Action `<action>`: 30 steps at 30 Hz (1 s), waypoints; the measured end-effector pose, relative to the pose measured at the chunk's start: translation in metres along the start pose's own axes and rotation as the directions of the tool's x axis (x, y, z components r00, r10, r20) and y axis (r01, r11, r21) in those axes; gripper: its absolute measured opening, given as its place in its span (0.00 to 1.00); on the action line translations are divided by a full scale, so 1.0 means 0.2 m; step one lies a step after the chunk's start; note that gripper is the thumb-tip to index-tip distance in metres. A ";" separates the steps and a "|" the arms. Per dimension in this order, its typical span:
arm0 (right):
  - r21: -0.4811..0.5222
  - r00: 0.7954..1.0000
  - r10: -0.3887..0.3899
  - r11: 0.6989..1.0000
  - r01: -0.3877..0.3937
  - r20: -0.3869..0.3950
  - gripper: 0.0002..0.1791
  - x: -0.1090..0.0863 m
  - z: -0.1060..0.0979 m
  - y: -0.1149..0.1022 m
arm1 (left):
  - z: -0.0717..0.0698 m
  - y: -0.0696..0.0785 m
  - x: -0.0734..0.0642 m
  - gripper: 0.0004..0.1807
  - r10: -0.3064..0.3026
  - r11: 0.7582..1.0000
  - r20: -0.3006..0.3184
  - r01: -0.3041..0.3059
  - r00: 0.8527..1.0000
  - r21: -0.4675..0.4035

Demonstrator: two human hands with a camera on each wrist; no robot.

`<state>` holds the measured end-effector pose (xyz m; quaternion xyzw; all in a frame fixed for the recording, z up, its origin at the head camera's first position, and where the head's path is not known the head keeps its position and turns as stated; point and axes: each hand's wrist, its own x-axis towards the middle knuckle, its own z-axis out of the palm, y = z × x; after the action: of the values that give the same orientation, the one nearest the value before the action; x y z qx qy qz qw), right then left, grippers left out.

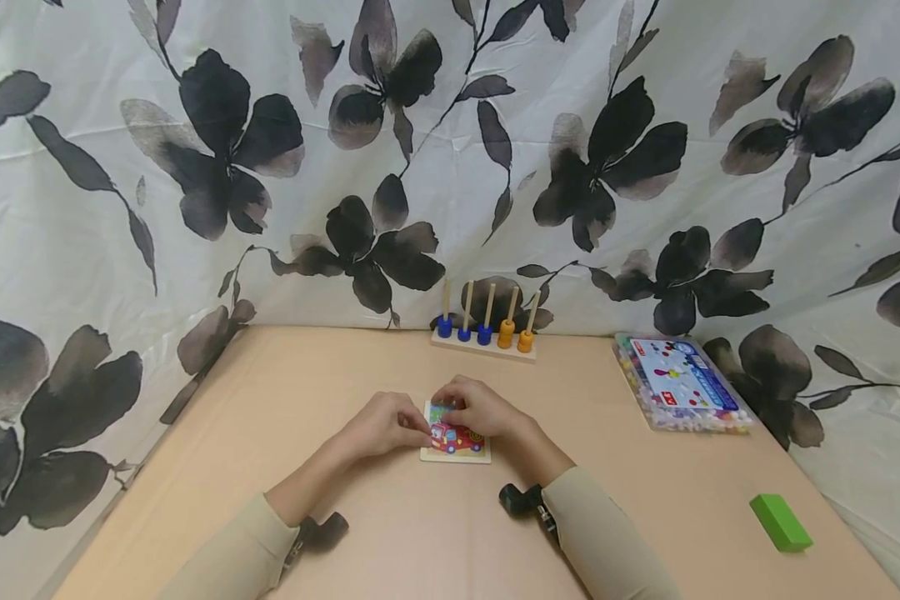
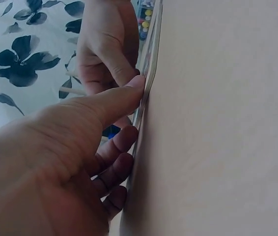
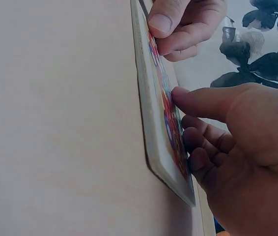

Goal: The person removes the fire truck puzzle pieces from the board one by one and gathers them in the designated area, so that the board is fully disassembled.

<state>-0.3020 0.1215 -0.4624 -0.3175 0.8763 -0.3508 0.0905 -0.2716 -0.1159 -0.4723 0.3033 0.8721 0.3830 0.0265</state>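
Observation:
A small wooden jigsaw puzzle (image 1: pixel 457 457) with a red truck picture lies flat on the table, a pale rim round it. At its left side my left hand (image 1: pixel 388 425) holds the edge, thumb and fingertips at the rim in the left wrist view. My right hand (image 1: pixel 483 407) reaches over the upper part, hiding some of the picture. In the right wrist view, the right thumb and bent fingertips touch or nearly touch the picture face of the puzzle (image 3: pixel 151 118). Whether they pinch a piece is unclear.
A bead-counting stand (image 1: pixel 483 342) with blue and orange beads stands at the table's back edge. To the right lies a clear case of colourful beads (image 1: pixel 678 383), and a green block (image 1: pixel 782 522) sits near the right edge. A floral curtain (image 1: pixel 450 167) hangs behind.

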 end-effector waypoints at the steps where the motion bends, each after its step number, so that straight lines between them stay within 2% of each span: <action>1: 0.002 1.000 -0.001 1.000 0.001 0.000 0.14 0.00 0.00 0.00 | 0.00 0.00 0.00 0.04 -0.003 1.000 -0.004 0.003 1.000 -0.002; 15: 0.021 0.999 0.047 0.999 -0.047 0.000 0.11 0.02 0.01 -0.01 | 0.00 0.00 0.01 0.06 -0.022 0.999 0.019 0.022 1.000 -0.024; 22: 0.000 0.999 0.041 0.999 -0.041 0.013 0.12 0.03 0.01 -0.02 | -0.01 0.00 0.01 0.07 -0.050 0.998 0.037 0.051 0.998 -0.022; 30: -0.026 0.996 0.077 0.997 -0.076 0.034 0.12 0.03 0.02 -0.04 | 0.00 -0.01 0.01 0.06 -0.058 0.998 0.036 0.058 0.998 -0.021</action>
<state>-0.3021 0.1108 -0.4598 -0.2909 0.8905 -0.3304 0.1153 -0.2733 -0.1161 -0.4724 0.2843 0.8757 0.3862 0.0564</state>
